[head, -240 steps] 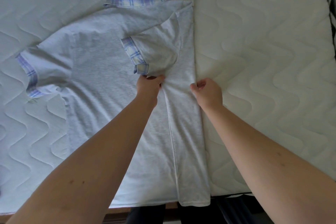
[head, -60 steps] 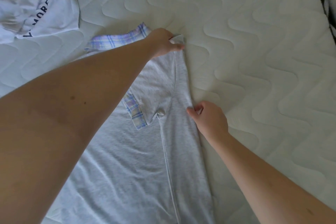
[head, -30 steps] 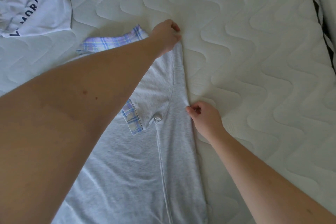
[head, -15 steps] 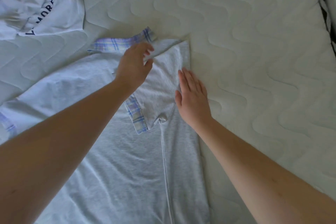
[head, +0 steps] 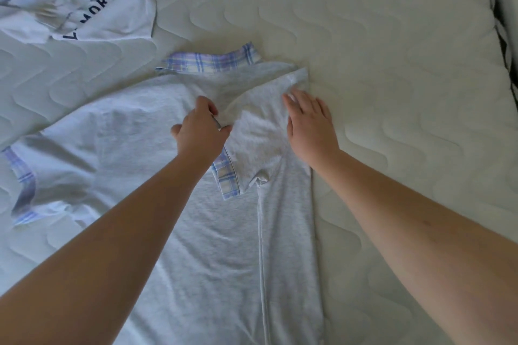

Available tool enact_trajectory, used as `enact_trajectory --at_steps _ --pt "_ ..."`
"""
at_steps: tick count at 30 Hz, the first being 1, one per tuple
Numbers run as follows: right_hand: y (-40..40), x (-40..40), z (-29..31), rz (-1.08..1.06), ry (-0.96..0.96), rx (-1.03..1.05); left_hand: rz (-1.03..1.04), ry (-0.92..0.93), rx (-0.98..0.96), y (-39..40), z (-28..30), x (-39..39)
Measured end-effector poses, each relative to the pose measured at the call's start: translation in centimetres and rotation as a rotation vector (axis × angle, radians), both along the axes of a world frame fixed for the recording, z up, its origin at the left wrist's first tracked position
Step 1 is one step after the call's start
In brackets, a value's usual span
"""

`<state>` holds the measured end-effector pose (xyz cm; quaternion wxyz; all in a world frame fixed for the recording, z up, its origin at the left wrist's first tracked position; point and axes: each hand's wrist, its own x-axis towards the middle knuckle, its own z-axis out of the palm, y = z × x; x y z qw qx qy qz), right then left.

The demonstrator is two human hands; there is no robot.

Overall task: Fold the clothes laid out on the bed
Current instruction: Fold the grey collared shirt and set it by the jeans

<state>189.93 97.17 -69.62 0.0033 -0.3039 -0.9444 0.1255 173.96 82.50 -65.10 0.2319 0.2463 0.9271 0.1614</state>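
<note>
Grey polo shirt (head: 179, 232) with plaid collar lies flat on the quilted mattress (head: 392, 64), its right side folded inward, where the left hand (head: 200, 131) pinches the folded sleeve and the right hand (head: 309, 123) presses flat, fingers straight together.

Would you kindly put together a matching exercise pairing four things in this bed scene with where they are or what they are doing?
Things:
1. left hand
2. right hand
3. white printed shirt
4. plaid collar

States or places:
A. crumpled at the far left of the mattress
B. lies flat, fingers straight, on the folded edge of the grey shirt
C. at the top edge of the grey shirt
D. pinches a fold of grey fabric beside the folded-in sleeve

Pairs: 1-D, 2-B, 3-A, 4-C
</note>
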Motion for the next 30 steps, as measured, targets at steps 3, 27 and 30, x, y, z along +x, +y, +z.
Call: enact_trajectory --at_steps 3,27,30 --pt "0.2 -0.5 0.6 0.087 0.006 -0.087 0.007 -0.033 -0.029 -0.5 0.1 -0.3" --pt "0.6 1.3 2.1 -0.505 0.089 -0.707 -0.488 0.012 0.283 -4.1 -1.5 9.4" --pt "0.1 1.7 1.3 -0.493 0.008 -0.646 -0.168 -0.130 0.167 -4.6 -1.3 9.3"
